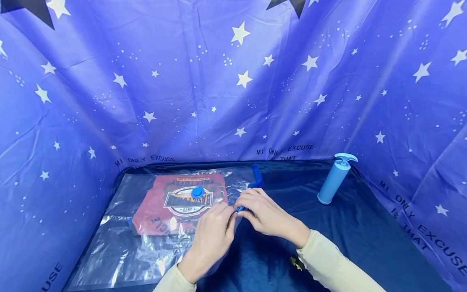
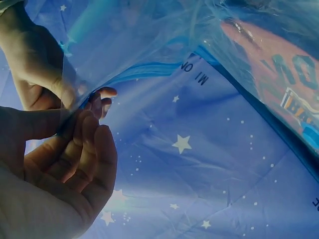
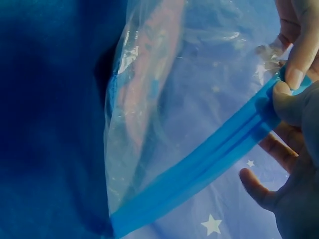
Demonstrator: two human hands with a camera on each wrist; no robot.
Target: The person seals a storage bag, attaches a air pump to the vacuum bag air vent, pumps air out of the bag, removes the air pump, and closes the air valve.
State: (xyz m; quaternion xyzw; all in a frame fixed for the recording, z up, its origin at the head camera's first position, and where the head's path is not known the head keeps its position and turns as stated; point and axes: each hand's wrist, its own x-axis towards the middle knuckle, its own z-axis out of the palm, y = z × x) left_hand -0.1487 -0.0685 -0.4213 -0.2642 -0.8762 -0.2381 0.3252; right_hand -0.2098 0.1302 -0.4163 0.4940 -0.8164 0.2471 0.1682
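Note:
A clear vacuum storage bag (image 1: 120,247) lies on the dark blue cloth, with a folded pinkish-red printed garment (image 1: 149,207) inside. Its round blue valve (image 1: 198,192) sits over the print. At the bag's right edge my left hand (image 1: 215,227) pinches the blue zip strip (image 3: 189,174) between thumb and fingers. Close beside it, my right hand (image 1: 262,211) also pinches the strip, thumb on one face, as the right wrist view shows. The strip is lifted off the cloth there. In the left wrist view, part of the right hand (image 2: 40,69) shows behind the bag's film.
A light blue hand pump (image 1: 333,182) with a T-shaped handle stands upright at the back right. A small dark and yellowish item (image 1: 297,262) lies by my right sleeve, partly hidden. Star-printed blue curtains (image 1: 219,81) enclose the back and sides.

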